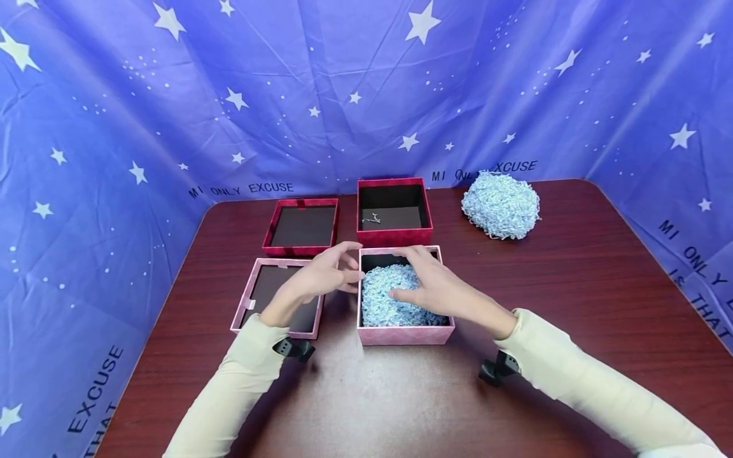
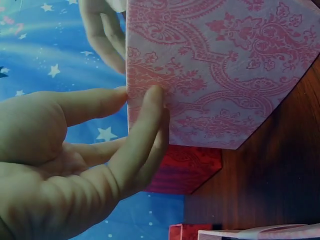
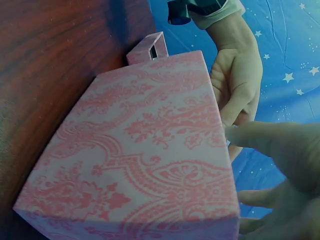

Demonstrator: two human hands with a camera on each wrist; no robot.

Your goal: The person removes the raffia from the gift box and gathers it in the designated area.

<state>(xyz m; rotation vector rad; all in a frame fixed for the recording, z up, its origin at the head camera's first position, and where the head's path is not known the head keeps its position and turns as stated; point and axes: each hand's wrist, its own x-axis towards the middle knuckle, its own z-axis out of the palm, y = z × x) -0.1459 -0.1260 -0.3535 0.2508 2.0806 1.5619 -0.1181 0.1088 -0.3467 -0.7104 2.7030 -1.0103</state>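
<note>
A pink patterned box (image 1: pixel 405 336) stands in front of me on the table, with light blue shredded paper (image 1: pixel 380 298) filling much of it. My left hand (image 1: pixel 321 275) is at the box's left wall; in the left wrist view the thumb tip meets the rim and the extended fingers (image 2: pixel 142 127) lie against the outer side. Over the box's right side reaches my right hand (image 1: pixel 439 285), its fingers spread on the shredded paper and toward the back wall. In the right wrist view, the box wall hides the tips of several right-hand fingers.
A pink lid (image 1: pixel 316 318) lies inside up at the left, behind it a red lid (image 1: pixel 269 249). Directly behind the pink box is a red box (image 1: pixel 395 239) with a few paper strands inside. A heap of blue shredded paper (image 1: pixel 501 205) sits back right, near the star-patterned curtain (image 1: pixel 343 76).
</note>
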